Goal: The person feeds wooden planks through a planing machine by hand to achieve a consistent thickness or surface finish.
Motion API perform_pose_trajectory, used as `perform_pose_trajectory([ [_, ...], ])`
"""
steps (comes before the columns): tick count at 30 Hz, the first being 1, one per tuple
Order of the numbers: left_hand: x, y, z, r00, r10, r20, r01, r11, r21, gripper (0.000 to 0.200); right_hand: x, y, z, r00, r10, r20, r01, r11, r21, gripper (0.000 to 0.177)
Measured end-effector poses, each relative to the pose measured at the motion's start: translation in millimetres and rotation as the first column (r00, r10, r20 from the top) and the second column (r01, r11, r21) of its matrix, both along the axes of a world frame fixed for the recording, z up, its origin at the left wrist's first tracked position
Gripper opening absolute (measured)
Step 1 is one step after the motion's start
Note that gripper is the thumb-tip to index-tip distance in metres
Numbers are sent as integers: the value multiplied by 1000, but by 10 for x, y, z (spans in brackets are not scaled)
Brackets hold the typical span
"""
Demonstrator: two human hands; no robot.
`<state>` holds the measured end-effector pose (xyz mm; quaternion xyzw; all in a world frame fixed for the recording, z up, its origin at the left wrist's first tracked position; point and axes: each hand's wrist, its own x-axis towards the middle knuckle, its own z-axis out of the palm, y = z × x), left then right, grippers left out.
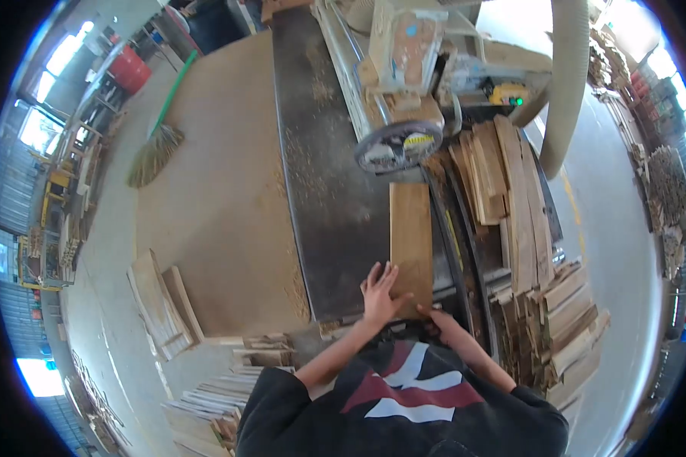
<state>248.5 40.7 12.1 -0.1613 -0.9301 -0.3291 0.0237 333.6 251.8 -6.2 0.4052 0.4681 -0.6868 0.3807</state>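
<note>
A flat wooden board (411,228) lies lengthwise on the dark metal machine table (335,228), its far end just short of the machine's round disc-shaped part (400,145). My left hand (382,295) rests against the board's left edge near its close end, fingers spread and thumb reaching over the wood. At the board's near right corner, my right hand (436,323) grips the end, with some of its fingers hidden beneath or behind the wood.
A dark rail (451,228) runs along the board's right. Beyond it lie stacked planks (522,198) and more wood pieces (560,327). A wide brown panel (213,190) adjoins the table's left, holding a green-handled broom (158,148) and curved boards (160,305). A thick hose (565,84) hangs right.
</note>
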Motion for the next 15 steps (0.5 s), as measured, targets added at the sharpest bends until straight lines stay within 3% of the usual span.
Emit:
perform_pose_trajectory([
  [1, 7, 62, -29, 1000, 19, -1, -18, 999, 36, 77, 6, -27, 19, 1000, 3, -26, -3, 1000, -1, 40],
  [3, -44, 194, -83, 999, 35, -17, -34, 996, 77, 82, -5, -42, 177, 980, -198, 19, 197, 979, 46, 47],
  [7, -194, 454, -150, 996, 68, -55, -65, 997, 46, 83, -112, -46, 327, 987, -159, 3, 158, 987, 25, 60],
  [11, -485, 656, -142, 993, 106, -59, -100, 990, 98, 83, -326, -44, 247, 965, -241, -101, 249, 965, 77, 58],
  [15, -724, 699, -136, 985, 165, 57, -172, 974, 149, 88, -598, 25, 234, 966, -159, -206, 211, 943, 258, 49],
])
